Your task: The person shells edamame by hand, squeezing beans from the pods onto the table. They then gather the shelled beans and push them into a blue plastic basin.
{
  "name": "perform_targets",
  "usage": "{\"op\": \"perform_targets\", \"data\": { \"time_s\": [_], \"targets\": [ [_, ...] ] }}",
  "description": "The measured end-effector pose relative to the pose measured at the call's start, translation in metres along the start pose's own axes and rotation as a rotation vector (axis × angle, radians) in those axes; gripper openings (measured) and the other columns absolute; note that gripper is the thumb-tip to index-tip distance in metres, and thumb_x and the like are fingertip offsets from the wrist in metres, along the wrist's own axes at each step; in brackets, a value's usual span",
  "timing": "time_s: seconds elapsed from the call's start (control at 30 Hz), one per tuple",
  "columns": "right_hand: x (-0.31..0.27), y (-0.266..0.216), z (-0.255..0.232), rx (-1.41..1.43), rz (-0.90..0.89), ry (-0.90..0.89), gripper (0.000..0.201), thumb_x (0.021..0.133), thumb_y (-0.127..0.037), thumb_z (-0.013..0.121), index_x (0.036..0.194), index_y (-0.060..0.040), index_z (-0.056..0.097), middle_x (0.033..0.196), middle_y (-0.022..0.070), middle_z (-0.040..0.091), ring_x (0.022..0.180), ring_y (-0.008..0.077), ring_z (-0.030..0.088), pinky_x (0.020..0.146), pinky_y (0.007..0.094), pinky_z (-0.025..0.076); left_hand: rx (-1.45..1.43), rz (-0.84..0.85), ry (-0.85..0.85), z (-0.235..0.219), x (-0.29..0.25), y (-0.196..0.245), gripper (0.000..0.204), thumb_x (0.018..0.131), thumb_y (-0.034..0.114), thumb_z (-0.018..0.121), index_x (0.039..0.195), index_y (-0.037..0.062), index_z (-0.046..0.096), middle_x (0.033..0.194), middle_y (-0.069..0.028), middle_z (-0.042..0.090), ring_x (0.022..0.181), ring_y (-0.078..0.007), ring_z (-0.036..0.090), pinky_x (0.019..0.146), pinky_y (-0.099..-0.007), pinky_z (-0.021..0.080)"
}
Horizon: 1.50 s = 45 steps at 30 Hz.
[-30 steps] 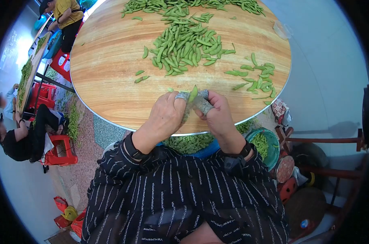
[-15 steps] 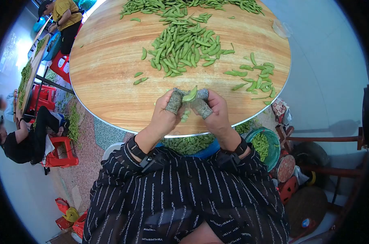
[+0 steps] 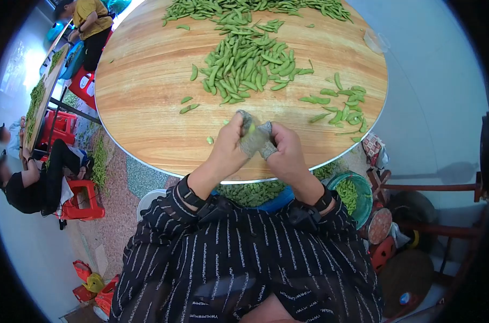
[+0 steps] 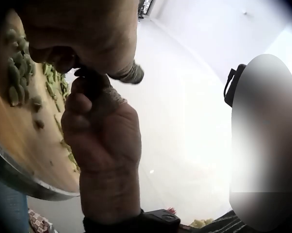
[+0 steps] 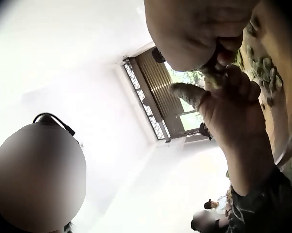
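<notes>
In the head view my left hand (image 3: 228, 149) and right hand (image 3: 288, 151) meet over the near side of the round wooden table (image 3: 147, 129). Grey wrapping covers the thumbs and some fingers. Between them a green bean pod (image 3: 252, 128) is pinched, blurred and mostly covered by the fingers. The right wrist view shows a bit of green where the fingertips of both hands come together. A small pale green bean (image 3: 210, 140) lies on the wood left of my left hand. Beyond the hands is a heap of green soybean pods (image 3: 244, 64).
More pods (image 3: 349, 110) lie by the table's right edge. Below the near rim stands a blue tub of beans (image 3: 252, 192), beside a green basket (image 3: 357, 188) of pods on the right and a white bucket (image 3: 150, 202) on the left. Other people sit and stand at a second table (image 3: 48, 81).
The pod stood out clearly between the thumbs; now the fingers mostly cover it. My left hand has turned, its thumb pointing up. A loose bean now shows left of it.
</notes>
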State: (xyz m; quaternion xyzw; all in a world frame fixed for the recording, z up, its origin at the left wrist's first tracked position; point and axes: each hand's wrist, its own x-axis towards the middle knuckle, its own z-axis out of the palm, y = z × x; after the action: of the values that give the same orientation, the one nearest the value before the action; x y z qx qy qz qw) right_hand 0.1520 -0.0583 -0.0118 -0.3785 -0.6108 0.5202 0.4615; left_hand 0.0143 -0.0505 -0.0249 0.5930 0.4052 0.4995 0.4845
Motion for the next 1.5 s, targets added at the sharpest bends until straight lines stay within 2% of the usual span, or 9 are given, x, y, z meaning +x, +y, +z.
{"op": "perform_targets", "data": {
  "time_s": [0.13,0.37,0.67,0.9,1.07,1.13,1.27,1.33,1.5],
  "targets": [
    [0.001,-0.002,-0.006,-0.025,0.029,-0.071,0.017,0.069,0.007,0.045,0.083,0.002,0.053,0.069,0.0012,0.054,0.064,0.0074,0.046,0.056,0.0222,0.038,-0.222,-0.09,-0.159,-0.009,0.001,-0.004,0.021,0.082,0.023,0.055,0.084,0.0034,0.048,0.071,0.0022,0.048,0.061,-0.0042,0.042,0.053,-0.0196,0.037],
    [0.009,-0.002,-0.016,0.179,0.246,-0.185,0.003,0.076,0.001,0.05,0.078,0.0002,0.053,0.066,-0.0013,0.053,0.06,0.0065,0.046,0.055,0.0231,0.039,-0.33,-0.209,-0.136,-0.011,-0.005,0.0,0.02,0.085,0.024,0.052,0.089,0.0047,0.047,0.07,-0.0018,0.05,0.051,-0.0051,0.04,0.044,-0.0169,0.031],
    [0.007,0.0,-0.004,-0.124,0.009,0.022,0.004,0.075,0.002,0.051,0.077,0.0,0.053,0.066,0.0011,0.055,0.06,0.0071,0.046,0.054,0.0233,0.038,-0.645,-0.566,-0.092,-0.014,-0.002,0.02,0.017,0.086,0.015,0.048,0.099,0.0045,0.046,0.073,-0.0077,0.054,0.05,-0.0063,0.044,0.043,-0.0164,0.033],
    [0.009,0.0,-0.009,0.12,0.104,-0.077,0.009,0.072,0.004,0.05,0.08,0.0015,0.053,0.068,0.0012,0.055,0.062,0.0065,0.046,0.055,0.0225,0.039,-0.511,-0.43,-0.177,-0.019,-0.001,0.013,0.016,0.084,0.008,0.051,0.099,0.0052,0.046,0.074,-0.0082,0.055,0.051,-0.0059,0.045,0.039,-0.0169,0.032],
    [0.005,0.005,-0.006,0.017,-0.004,0.053,0.01,0.072,0.004,0.051,0.081,0.0007,0.054,0.068,0.0005,0.053,0.063,0.0066,0.046,0.055,0.0211,0.039,-0.173,-0.392,-0.116,-0.01,-0.006,0.016,0.017,0.083,0.007,0.05,0.1,0.0033,0.047,0.078,-0.0079,0.058,0.054,-0.0056,0.047,0.042,-0.0164,0.034],
    [0.003,0.005,-0.014,-0.071,-0.025,0.094,0.011,0.071,0.005,0.05,0.081,0.0005,0.054,0.067,0.0011,0.053,0.062,0.0073,0.046,0.056,0.0217,0.039,0.064,-0.074,-0.128,-0.007,-0.01,0.006,0.018,0.082,0.005,0.051,0.1,0.0028,0.05,0.082,-0.0065,0.059,0.061,-0.0055,0.051,0.049,-0.0158,0.038],
    [0.007,0.012,-0.063,-0.379,-0.101,0.218,0.018,0.068,0.005,0.048,0.084,0.001,0.054,0.066,0.0051,0.053,0.061,0.0115,0.048,0.056,0.0248,0.04,0.274,-0.083,-0.122,-0.009,-0.015,0.009,0.018,0.077,0.008,0.058,0.095,0.0055,0.055,0.088,-0.006,0.06,0.073,-0.0116,0.056,0.063,-0.0231,0.044],
    [0.008,0.014,-0.095,-0.641,-0.104,0.25,0.02,0.067,0.005,0.048,0.086,0.0024,0.054,0.068,0.0097,0.055,0.061,0.0157,0.051,0.057,0.0264,0.04,0.838,0.515,-0.257,-0.012,-0.014,0.029,0.021,0.07,0.014,0.065,0.089,0.0087,0.059,0.095,-0.0067,0.058,0.082,-0.0192,0.056,0.074,-0.0316,0.042],
    [-0.003,-0.01,-0.114,-0.735,-0.02,0.379,0.026,0.071,0.001,0.051,0.098,0.0036,0.053,0.076,0.0137,0.06,0.069,0.018,0.057,0.063,0.0264,0.043,0.839,0.465,-0.063,-0.051,-0.013,0.029,0.022,0.068,0.016,0.064,0.089,0.0097,0.059,0.091,-0.0087,0.057,0.084,-0.0266,0.052,0.074,-0.0378,0.041]
  ]
}}
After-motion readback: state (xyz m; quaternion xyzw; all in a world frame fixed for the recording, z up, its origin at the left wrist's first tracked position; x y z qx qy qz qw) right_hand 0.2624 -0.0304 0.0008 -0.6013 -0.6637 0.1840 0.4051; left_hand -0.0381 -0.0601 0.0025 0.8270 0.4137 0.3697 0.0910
